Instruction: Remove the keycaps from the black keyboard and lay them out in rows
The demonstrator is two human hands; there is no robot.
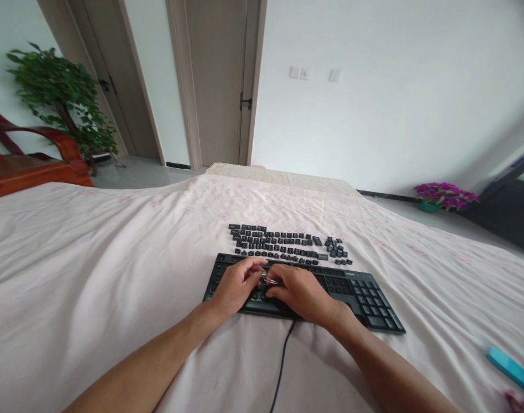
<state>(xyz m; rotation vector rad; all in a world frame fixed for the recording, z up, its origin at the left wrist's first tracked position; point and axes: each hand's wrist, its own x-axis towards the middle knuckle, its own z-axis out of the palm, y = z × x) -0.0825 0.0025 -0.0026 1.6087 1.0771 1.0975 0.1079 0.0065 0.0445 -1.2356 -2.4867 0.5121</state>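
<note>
Our left hand [237, 285] and right hand [300, 291] close together on a small metal puller [268, 279] over the keyboard [365, 298]; loose keycaps [283, 245] lie sorted just beyond them.

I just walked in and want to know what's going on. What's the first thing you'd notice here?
Right in the middle, a black keyboard lies on a pale pink bedsheet, with the left hand and right hand close together over it, pinching something small and shiny. Just behind it, loose black keycaps are laid out in neat rows on the sheet. A teal object lies far right.
</note>
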